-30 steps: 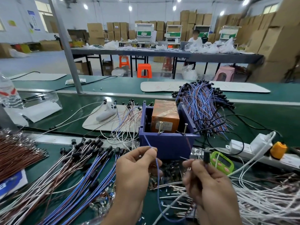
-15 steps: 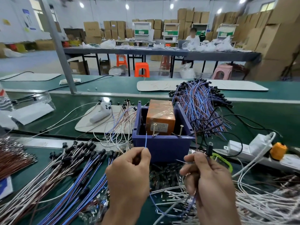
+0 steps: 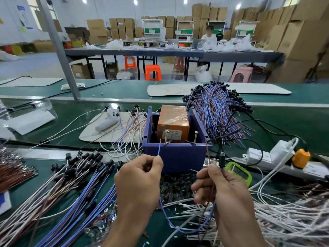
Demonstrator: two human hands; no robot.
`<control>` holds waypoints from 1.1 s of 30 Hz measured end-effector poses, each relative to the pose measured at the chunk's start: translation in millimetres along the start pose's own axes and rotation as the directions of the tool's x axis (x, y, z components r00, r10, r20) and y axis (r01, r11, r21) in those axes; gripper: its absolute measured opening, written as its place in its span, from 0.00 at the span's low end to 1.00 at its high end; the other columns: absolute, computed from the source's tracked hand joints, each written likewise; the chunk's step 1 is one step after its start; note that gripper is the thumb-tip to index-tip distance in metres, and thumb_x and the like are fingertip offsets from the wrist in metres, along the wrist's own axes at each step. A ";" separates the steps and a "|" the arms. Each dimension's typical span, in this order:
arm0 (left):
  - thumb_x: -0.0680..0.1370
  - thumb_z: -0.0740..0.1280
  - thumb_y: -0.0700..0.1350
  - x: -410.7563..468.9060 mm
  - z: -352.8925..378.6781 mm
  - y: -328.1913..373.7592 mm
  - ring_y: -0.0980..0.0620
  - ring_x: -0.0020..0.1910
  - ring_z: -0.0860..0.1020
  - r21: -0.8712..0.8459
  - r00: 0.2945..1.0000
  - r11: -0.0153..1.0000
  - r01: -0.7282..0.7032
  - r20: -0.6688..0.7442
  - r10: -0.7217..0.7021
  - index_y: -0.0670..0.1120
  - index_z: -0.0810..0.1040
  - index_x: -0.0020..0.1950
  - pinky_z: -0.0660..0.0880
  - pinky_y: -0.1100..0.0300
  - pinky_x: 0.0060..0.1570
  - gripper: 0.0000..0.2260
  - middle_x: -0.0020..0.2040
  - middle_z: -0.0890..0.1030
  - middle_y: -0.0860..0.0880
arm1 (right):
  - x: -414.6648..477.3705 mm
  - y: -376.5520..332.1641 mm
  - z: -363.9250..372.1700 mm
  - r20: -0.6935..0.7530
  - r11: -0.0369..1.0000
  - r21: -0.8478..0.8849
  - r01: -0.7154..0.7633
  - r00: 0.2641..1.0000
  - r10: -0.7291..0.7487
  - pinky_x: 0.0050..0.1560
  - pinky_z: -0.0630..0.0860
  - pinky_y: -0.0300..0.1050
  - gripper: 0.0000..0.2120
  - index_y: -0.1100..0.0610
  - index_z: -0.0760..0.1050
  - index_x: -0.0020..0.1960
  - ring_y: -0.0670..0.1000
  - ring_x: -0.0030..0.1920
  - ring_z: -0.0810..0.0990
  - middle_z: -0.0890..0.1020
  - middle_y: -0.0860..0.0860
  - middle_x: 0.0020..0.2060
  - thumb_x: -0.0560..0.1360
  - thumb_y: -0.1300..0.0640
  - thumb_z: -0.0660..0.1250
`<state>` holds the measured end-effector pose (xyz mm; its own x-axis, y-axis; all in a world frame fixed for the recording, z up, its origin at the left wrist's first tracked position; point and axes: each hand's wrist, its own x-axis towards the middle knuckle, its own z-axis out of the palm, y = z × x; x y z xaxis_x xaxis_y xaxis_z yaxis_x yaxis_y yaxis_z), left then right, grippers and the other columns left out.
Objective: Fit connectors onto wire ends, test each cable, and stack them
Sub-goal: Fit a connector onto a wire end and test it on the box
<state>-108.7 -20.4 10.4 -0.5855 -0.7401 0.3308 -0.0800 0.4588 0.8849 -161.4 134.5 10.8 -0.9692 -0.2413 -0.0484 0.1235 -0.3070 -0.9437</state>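
Testing seems in hand: before the purple box (image 3: 176,157), left hand (image 3: 140,177) pinches a blue wire end (image 3: 159,147), right hand (image 3: 219,189) grips a black connector (image 3: 222,158); next, probably touch the screws (image 3: 166,137).

The label (image 3: 171,135) on the orange box (image 3: 173,118) is illegible.

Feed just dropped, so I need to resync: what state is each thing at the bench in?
blue box: open-topped, holds orange block.
screws: two, upright at the box front.
left hand: pinches the blue wire.
blue wire: end upright, apart from the screws.
right hand: grips black connector and brown wire.
black connector: upright above the hand.
brown wire: end upright beside the box corner.
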 end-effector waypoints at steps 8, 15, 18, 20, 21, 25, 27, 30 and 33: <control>0.77 0.73 0.51 4.1 -1.3 -3.8 0.57 0.25 0.75 -0.023 0.999 0.999 -0.032 0.002 0.032 0.56 0.82 0.35 0.70 0.67 0.28 0.11 0.26 0.79 0.57 | -0.2 0.8 -1.4 -0.012 0.999 0.042 -0.021 1.000 0.021 0.24 0.77 0.45 0.19 0.67 0.79 0.40 0.55 0.22 0.78 0.81 0.66 0.31 0.83 0.56 0.60; 0.77 0.73 0.50 3.1 -1.5 -2.6 0.54 0.25 0.75 -0.047 0.996 0.996 -0.072 0.041 0.074 0.60 0.83 0.39 0.69 0.66 0.25 0.07 0.26 0.79 0.56 | 0.5 3.8 -1.0 -0.004 0.999 0.026 -0.018 1.000 0.018 0.24 0.76 0.43 0.20 0.66 0.79 0.39 0.54 0.22 0.78 0.81 0.65 0.31 0.84 0.56 0.59; 0.77 0.73 0.50 3.1 -1.5 -3.0 0.55 0.24 0.74 -0.062 0.995 0.995 -0.080 0.049 0.084 0.58 0.83 0.39 0.68 0.66 0.25 0.07 0.26 0.79 0.55 | 1.9 5.7 -0.8 -0.008 0.999 0.032 -0.024 1.000 0.024 0.24 0.76 0.43 0.20 0.66 0.78 0.40 0.54 0.22 0.77 0.81 0.65 0.30 0.84 0.56 0.59; 0.77 0.73 0.49 3.3 -0.6 -3.9 0.57 0.23 0.72 -0.065 0.994 0.994 -0.083 0.060 0.086 0.57 0.83 0.38 0.67 0.66 0.25 0.08 0.26 0.79 0.55 | 2.3 6.8 -0.6 -0.014 0.999 0.029 -0.022 1.000 0.022 0.24 0.76 0.43 0.20 0.66 0.78 0.40 0.54 0.22 0.77 0.81 0.65 0.30 0.84 0.56 0.59; 0.78 0.73 0.49 3.6 0.0 -4.0 0.56 0.23 0.72 -0.065 0.994 0.995 -0.082 0.063 0.086 0.57 0.83 0.38 0.68 0.65 0.25 0.08 0.26 0.79 0.55 | 2.3 6.9 -0.4 -0.016 0.999 0.029 -0.018 1.000 0.019 0.23 0.76 0.43 0.20 0.66 0.78 0.40 0.54 0.21 0.77 0.81 0.64 0.30 0.84 0.56 0.59; 0.78 0.73 0.49 3.9 0.4 -3.6 0.56 0.23 0.72 -0.065 0.993 0.994 -0.093 0.065 0.097 0.58 0.83 0.40 0.68 0.63 0.24 0.07 0.26 0.79 0.55 | 1.7 6.4 0.2 -0.021 1.000 0.014 -0.014 1.000 0.015 0.23 0.76 0.43 0.20 0.66 0.78 0.40 0.53 0.21 0.77 0.81 0.64 0.29 0.85 0.56 0.59; 0.78 0.73 0.49 4.1 0.5 -4.1 0.55 0.23 0.73 -0.066 0.992 0.992 -0.104 0.067 0.108 0.60 0.83 0.41 0.68 0.63 0.24 0.07 0.26 0.79 0.55 | 2.2 6.0 0.9 -0.048 1.000 -0.006 -0.009 0.999 0.009 0.23 0.75 0.43 0.19 0.66 0.77 0.41 0.53 0.21 0.77 0.81 0.63 0.29 0.85 0.56 0.59; 0.77 0.73 0.48 5.1 1.1 -3.8 0.55 0.26 0.75 -0.063 0.992 0.992 -0.110 0.062 0.114 0.61 0.83 0.42 0.69 0.65 0.27 0.07 0.27 0.80 0.57 | 5.7 4.6 5.0 -0.115 0.999 -0.046 0.025 0.993 -0.030 0.22 0.74 0.42 0.19 0.66 0.77 0.41 0.52 0.20 0.76 0.81 0.61 0.27 0.85 0.57 0.59; 0.76 0.74 0.48 5.4 1.4 -3.3 0.57 0.27 0.75 -0.040 0.990 0.991 -0.125 0.056 0.127 0.61 0.82 0.41 0.69 0.67 0.30 0.08 0.27 0.79 0.58 | 9.5 3.1 11.1 -0.130 0.994 -0.100 0.053 0.989 -0.066 0.21 0.72 0.42 0.19 0.66 0.77 0.41 0.51 0.19 0.75 0.81 0.60 0.26 0.85 0.57 0.59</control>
<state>-112.6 -25.2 8.8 -0.6352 -0.6470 0.4218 0.0261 0.5279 0.8489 -167.8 121.0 11.0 -0.9947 -0.0990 -0.0281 0.0500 -0.2257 -0.9729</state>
